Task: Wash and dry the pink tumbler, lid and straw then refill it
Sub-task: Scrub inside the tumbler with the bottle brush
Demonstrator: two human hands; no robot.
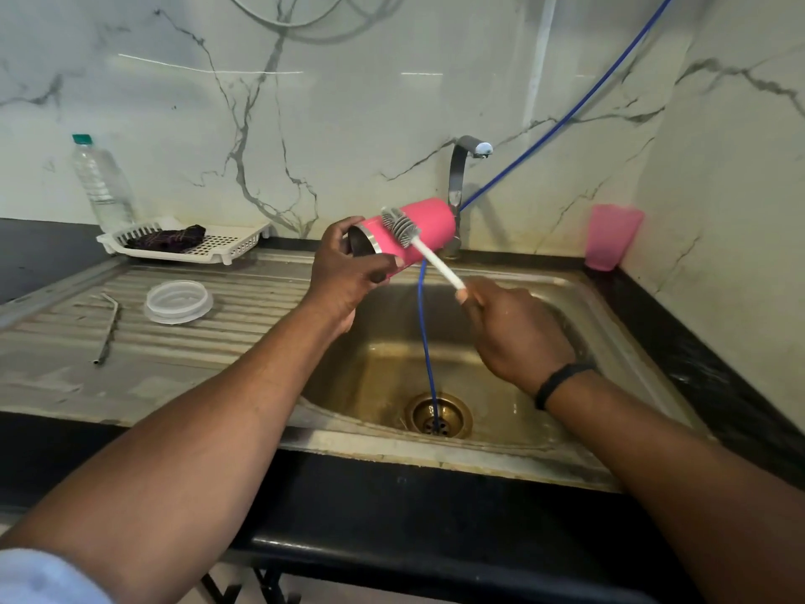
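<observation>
Tumbler (424,231) over steel sink (579,294), marble wall (348,124) behind.

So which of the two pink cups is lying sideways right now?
The pink tumbler, held on its side over the sink by the left hand. The pink plastic cup stands upright in the counter corner.

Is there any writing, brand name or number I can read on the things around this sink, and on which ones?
No readable text anywhere in this view.
Pink tumbler, held in the left hand: plain, no lettering shows.
Bottle brush, held in the right hand: no marking.
Clear plastic bottle: no label visible.
Pink cup: plain.
Black wristband: nothing legible.
</observation>
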